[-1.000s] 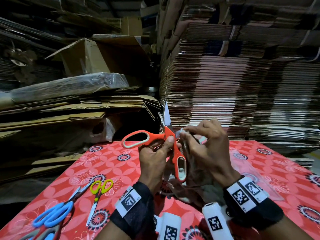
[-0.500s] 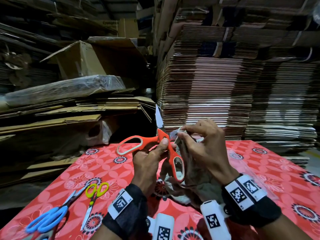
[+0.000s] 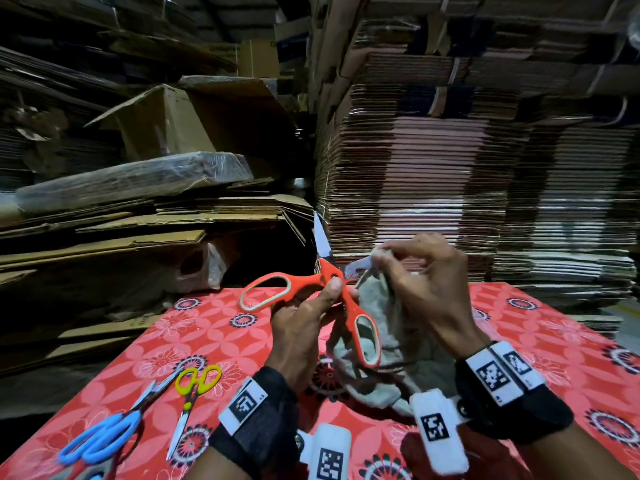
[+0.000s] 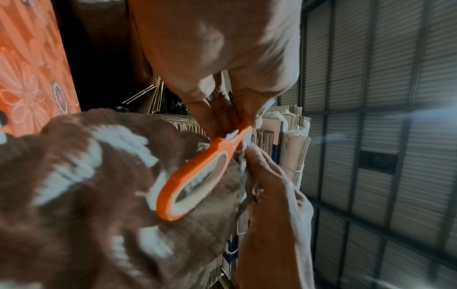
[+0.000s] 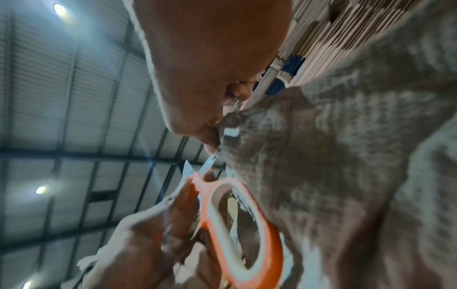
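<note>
Two hands are raised above the middle of the desk (image 3: 519,341) (a red top with a flower pattern). Orange scissors (image 3: 298,285) are held in the air there, clear of the surface, by the left hand (image 3: 301,334). Its grip is clamped on them at the pivot, with the thumb laid against the joint and the fingers curled behind. The scissors are spread wide: one blade is pointed up toward the far edge and the other is turned to the right. One handle loop is thrown out to the left, and the other is hung down toward the near edge.

A grey cloth (image 3: 422,372) is pinched in the grip of the right hand (image 3: 429,285), and the fingertips are closed through the fabric on the right-turned blade, whose outer part is hidden. The rest of the cloth is draped down toward the desk beneath the wrist.

Yellow scissors (image 3: 194,386) and blue scissors (image 3: 104,438) are laid flat by the near left corner, well apart from the hands, the blue pair nearer the corner. Cardboard stacks (image 3: 433,185) are piled beyond the far edge.
</note>
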### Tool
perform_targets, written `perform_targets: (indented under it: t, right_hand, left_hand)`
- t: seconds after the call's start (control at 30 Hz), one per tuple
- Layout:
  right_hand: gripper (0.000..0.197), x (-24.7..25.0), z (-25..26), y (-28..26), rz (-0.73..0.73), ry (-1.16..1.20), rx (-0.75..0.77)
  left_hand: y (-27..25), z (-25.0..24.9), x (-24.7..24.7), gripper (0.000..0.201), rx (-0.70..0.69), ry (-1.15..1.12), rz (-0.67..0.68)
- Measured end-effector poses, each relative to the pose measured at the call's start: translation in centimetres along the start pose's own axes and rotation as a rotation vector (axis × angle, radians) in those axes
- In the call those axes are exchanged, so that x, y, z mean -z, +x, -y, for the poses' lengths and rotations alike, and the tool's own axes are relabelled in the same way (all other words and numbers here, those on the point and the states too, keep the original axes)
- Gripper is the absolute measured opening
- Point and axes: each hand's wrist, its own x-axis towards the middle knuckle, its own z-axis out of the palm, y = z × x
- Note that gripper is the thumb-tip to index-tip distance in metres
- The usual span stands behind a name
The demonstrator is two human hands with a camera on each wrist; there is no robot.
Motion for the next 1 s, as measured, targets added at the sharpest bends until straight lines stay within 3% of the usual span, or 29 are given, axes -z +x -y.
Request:
perform_targets:
  t: [0.13,0.3,0.6,0.73,0.8,1.0]
  right_hand:
    - [0.013,1.1,0.0,0.5,-0.007,0.006,-0.012]
    - [0.019,1.2,0.6,0.6,0.000,0.187,-0.090]
    - [0.036,0.1,2.3,-0.5,0.181,0.275,-0.049]
    - [0.015,0.1,1.4,-0.6,0.033,0.186,-0.058]
    - [0.017,0.0,1.2,-0.8,-0.017,0.082,-0.011]
    - [0.017,-1.3,1.9,-1.7,0.038,-0.052,0.078]
  left_hand:
    - [-0.1,0.2,-0.2,0.011,0.000,-0.012,-0.027]
    - [0.3,-0.1,-0.1,0.007,0.009,-0.079,-0.079]
    - [0.2,-0.4,0.1,0.014,0.135,-0.109,-0.104]
    - [0.1,-0.2,0.1,0.004,0.166,-0.083,-0.083]
    - [0.0,-0.1,-0.1,0.008,0.191,-0.086,-0.068]
    - [-0.1,-0.4,-0.1,0.004,0.244,-0.170,-0.058]
